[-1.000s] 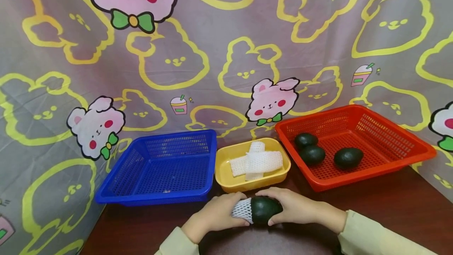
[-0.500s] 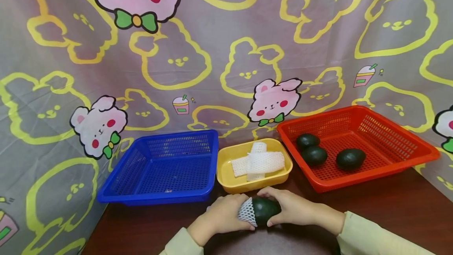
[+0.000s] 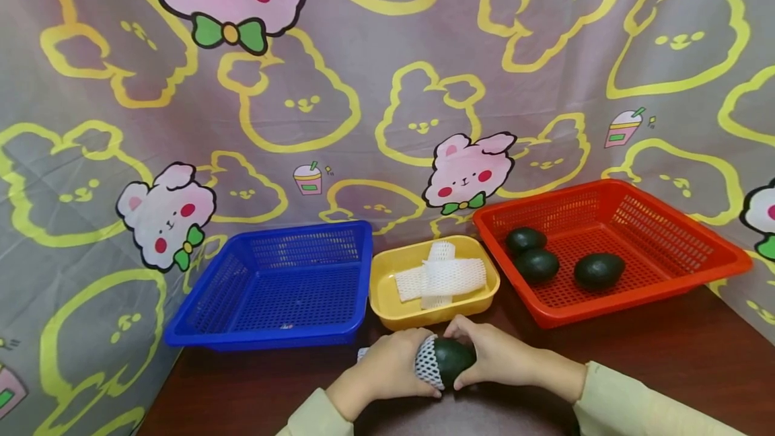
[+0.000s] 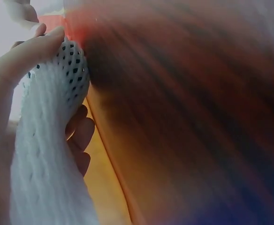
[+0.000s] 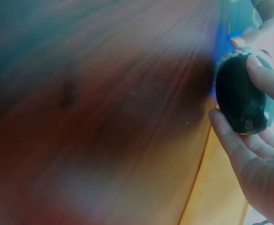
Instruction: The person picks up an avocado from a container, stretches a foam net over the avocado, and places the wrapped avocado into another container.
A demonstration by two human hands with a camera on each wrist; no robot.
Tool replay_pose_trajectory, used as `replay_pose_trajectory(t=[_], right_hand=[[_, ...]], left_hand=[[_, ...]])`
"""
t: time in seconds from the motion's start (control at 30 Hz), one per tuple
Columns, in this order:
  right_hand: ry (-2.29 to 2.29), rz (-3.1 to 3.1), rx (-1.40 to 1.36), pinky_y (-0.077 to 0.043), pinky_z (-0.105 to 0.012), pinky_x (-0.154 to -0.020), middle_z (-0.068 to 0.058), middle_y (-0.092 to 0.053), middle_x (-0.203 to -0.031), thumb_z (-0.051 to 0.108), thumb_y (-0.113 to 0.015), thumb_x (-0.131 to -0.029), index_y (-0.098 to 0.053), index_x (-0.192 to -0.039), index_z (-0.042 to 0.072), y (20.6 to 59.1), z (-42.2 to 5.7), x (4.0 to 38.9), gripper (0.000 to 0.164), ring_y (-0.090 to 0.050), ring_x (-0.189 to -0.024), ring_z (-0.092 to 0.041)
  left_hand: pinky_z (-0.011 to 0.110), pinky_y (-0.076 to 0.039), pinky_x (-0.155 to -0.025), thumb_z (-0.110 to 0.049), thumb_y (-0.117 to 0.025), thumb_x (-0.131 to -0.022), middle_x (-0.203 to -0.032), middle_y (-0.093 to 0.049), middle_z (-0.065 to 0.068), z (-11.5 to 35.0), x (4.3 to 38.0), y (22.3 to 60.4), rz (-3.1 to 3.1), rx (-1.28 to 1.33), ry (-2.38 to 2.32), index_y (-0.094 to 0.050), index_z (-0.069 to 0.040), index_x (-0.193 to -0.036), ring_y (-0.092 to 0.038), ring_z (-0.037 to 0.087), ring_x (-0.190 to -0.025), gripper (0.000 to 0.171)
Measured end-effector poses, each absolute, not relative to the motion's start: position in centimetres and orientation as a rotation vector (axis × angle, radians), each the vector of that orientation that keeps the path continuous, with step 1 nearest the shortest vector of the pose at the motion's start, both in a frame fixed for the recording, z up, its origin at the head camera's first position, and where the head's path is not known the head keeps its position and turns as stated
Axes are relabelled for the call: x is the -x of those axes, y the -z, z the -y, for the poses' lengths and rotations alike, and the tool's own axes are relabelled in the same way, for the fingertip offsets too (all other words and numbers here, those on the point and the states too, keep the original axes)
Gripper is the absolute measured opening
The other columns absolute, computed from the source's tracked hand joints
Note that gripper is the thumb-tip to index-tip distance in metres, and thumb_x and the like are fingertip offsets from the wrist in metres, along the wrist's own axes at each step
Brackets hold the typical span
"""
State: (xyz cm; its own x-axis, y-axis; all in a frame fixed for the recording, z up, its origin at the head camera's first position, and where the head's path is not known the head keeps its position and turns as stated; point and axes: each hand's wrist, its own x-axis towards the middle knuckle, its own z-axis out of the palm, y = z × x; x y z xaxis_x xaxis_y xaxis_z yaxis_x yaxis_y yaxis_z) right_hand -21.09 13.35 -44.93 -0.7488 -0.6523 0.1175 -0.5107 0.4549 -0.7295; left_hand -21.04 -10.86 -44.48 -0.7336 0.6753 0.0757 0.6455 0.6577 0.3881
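- The left hand (image 3: 390, 367) grips a white foam net (image 3: 428, 363), its thumb and fingers curled round the mesh; the net's narrower length runs back from those fingers along the palm.
- The right hand (image 3: 502, 358) holds a dark green avocado (image 3: 457, 358) by its bare end, thumb on one side and fingers on the other.
- That avocado lies between the two sets of fingers: the end nearer the left fingers sits inside the net's mouth, while the end toward the right fingers is uncovered.
- Just beyond the fingers stands a yellow tray (image 3: 418, 319), with more white nets (image 3: 457, 278) lying crossed in it.
- Beyond the right fingers and off to their right is a red basket (image 3: 654, 254); three other avocados (image 3: 599, 271) lie in it, two close together and one a little apart.
- Beyond the left fingers and to their left is a blue basket (image 3: 290, 295).
- Beneath the fingers spreads a dark reddish-brown desk (image 3: 242, 382).
- Farthest from the fingers, behind the containers, hangs a cartoon-printed cloth (image 3: 339, 106).
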Motion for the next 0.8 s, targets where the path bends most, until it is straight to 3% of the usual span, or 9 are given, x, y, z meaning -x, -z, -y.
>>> replay_pose_trajectory(t=[0.47, 0.67, 0.8], right_hand=[[1.112, -2.613, 1.096, -0.053, -0.032, -0.084, -0.003, -0.070, -0.107, 0.029, -0.097, -0.069, -0.049, -0.110, 0.016, 44.6, -12.2, 20.9, 0.064, -0.065, -0.098, -0.010], [1.094, -2.591, 1.138, -0.053, -0.034, -0.091, -0.002, -0.067, -0.116, 0.032, -0.094, -0.074, -0.052, -0.116, 0.016, 44.6, -12.8, 21.0, 0.062, -0.064, -0.108, -0.013], [1.139, -2.499, 1.139, -0.055, -0.030, -0.080, -0.001, -0.066, -0.118, 0.027, -0.091, -0.078, -0.056, -0.123, 0.014, 44.6, -13.8, 21.0, 0.059, -0.064, -0.096, -0.009]], left_hand=[[0.023, -0.051, -0.083, -0.044, -0.095, -0.068, -0.108, -0.061, -0.007, 9.8, 20.7, 43.3, -2.757, -1.105, -0.552, -0.057, -0.011, -0.130, -0.056, 0.002, -0.093, 0.079], [0.027, -0.052, -0.087, -0.048, -0.097, -0.064, -0.116, -0.061, -0.005, 10.1, 20.8, 43.2, -2.739, -1.078, -0.555, -0.052, -0.013, -0.136, -0.058, 0.004, -0.100, 0.091], [0.033, -0.052, -0.088, -0.052, -0.096, -0.062, -0.121, -0.063, -0.005, 10.9, 20.9, 42.9, -2.737, -1.030, -0.529, -0.051, -0.014, -0.140, -0.059, 0.005, -0.103, 0.098]])
